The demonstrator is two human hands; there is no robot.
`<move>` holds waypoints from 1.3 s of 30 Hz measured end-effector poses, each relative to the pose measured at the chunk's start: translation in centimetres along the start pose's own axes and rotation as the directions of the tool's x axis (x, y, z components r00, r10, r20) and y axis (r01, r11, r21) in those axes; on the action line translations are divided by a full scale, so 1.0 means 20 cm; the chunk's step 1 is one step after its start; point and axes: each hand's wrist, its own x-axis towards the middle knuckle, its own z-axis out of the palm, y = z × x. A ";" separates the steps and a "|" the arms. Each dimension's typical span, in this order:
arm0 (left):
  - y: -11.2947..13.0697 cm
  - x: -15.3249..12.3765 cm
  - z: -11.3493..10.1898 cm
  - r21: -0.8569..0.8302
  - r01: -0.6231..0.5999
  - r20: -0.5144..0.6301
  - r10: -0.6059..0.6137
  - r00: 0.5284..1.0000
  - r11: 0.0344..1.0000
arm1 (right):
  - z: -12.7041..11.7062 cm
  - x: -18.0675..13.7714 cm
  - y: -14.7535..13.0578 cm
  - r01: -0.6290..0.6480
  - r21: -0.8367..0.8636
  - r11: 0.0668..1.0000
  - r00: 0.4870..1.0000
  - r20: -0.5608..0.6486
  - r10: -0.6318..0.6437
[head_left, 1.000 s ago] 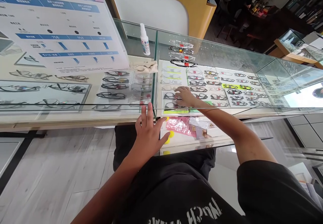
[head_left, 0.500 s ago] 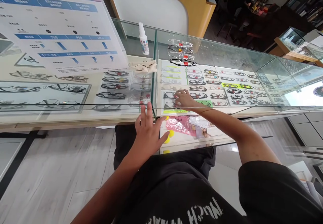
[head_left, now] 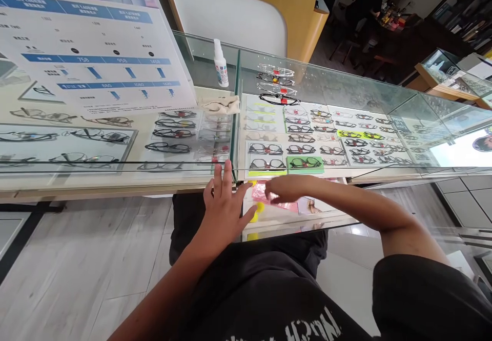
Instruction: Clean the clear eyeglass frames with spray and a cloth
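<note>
My left hand (head_left: 225,202) is open, its outstretched fingertips resting at the front edge of the glass display case (head_left: 237,105), near the upright divider. Below and to the right, my right hand (head_left: 288,189) hovers over a pulled-out drawer (head_left: 307,217). Its fingers hang loosely bent and slightly apart, and nothing shows between them. Beneath them lies a pink packet (head_left: 261,191), partly covered by the hand. Yellow round pieces (head_left: 253,217) lie by the drawer's left side. Behind the glass, black eyeglasses (head_left: 266,164) sit nearest, beside another pair on a green card (head_left: 322,162).
Several rows of eyeglasses fill the case on both sides. On the glass top stand a white spray bottle (head_left: 221,64), a beige cloth (head_left: 221,106), a stack of glasses (head_left: 279,98) and a large price sign (head_left: 115,64). A person (head_left: 367,2) is at a far table.
My right hand has drawn back from the glasses in the case, down over the drawer. The glasses it covered now show. My left hand has stayed in place.
</note>
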 end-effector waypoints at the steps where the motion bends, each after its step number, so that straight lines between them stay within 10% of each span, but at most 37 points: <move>1: 0.00 0.00 0.00 -0.003 -0.002 0.000 0.002 1.000 1.000 | -0.05 -0.06 -0.05 0.047 0.034 0.998 0.996 0.072 -0.050; 3: -0.01 0.00 0.00 -0.006 -0.005 0.002 0.005 1.000 1.000 | -0.19 -0.17 -0.11 0.140 0.163 0.977 0.971 0.171 -0.168; 6: -0.01 0.00 0.01 -0.001 -0.006 0.009 0.006 1.000 1.000 | -0.48 -0.24 -0.07 0.104 0.101 0.989 0.976 -0.203 -0.082; 10: -0.01 0.00 0.01 0.008 -0.008 0.008 0.008 1.000 1.000 | -0.84 -0.16 0.26 -0.266 -0.164 0.950 0.767 -0.633 0.105; 14: 0.00 0.00 0.01 0.012 0.002 -0.007 -0.002 1.000 1.000 | -1.02 0.04 0.63 -0.327 -0.230 0.917 0.750 -0.653 0.104; 26: -0.01 0.00 0.00 0.026 -0.014 -0.002 0.014 1.000 1.000 | -1.18 0.23 0.79 -0.421 -0.153 0.894 0.848 -0.416 0.328; 39: -0.01 0.00 0.02 0.017 -0.003 -0.001 0.003 1.000 1.000 | -1.03 0.03 0.49 -0.442 -0.188 0.877 0.853 -0.392 0.345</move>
